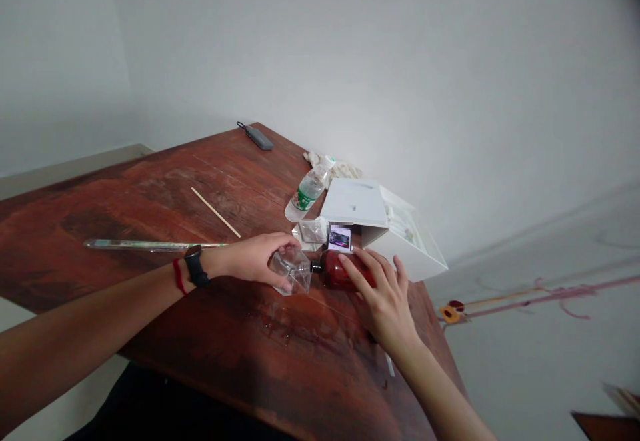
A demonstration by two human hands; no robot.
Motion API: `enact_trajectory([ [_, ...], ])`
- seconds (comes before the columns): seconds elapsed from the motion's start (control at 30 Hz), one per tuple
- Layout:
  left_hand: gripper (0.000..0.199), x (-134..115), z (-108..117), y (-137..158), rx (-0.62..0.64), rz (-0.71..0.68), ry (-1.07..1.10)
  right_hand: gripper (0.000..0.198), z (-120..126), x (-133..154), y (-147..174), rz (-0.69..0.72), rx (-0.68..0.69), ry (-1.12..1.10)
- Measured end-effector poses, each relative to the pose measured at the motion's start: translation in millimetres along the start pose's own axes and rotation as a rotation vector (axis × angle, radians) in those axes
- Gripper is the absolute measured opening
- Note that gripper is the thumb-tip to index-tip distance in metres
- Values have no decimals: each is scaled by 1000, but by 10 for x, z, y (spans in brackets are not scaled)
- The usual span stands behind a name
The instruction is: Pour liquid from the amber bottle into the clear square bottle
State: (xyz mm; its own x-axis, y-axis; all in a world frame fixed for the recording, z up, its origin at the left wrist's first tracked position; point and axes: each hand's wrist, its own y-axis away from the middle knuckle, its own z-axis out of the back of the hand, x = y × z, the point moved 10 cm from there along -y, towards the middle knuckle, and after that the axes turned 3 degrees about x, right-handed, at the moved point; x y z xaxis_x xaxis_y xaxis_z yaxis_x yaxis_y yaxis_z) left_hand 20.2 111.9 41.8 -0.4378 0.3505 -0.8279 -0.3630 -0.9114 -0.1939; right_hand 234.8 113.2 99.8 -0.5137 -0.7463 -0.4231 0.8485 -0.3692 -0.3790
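While the left hand (253, 259) grips a clear glass flask (293, 272) tipped on its side, the right hand (383, 288) wraps a dark red bottle (336, 272) lying flat on the counter (150, 194), its neck touching the flask. Both sit near the counter's right edge, just in front of the white box (373, 218). Plastic water bottle (307, 191) lies behind.

The right hand (385, 294) hides most of the red bottle (340, 273); its label is unreadable.

Bare forearms; the left wrist wears a black watch (194, 266) beside a red string bracelet (178, 277)
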Motion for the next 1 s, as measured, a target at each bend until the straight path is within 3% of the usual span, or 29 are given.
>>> enact_trajectory([
  [1.0,73,19,2,3,-2,-3,10,75,-12,-9,-5,11,4,13],
])
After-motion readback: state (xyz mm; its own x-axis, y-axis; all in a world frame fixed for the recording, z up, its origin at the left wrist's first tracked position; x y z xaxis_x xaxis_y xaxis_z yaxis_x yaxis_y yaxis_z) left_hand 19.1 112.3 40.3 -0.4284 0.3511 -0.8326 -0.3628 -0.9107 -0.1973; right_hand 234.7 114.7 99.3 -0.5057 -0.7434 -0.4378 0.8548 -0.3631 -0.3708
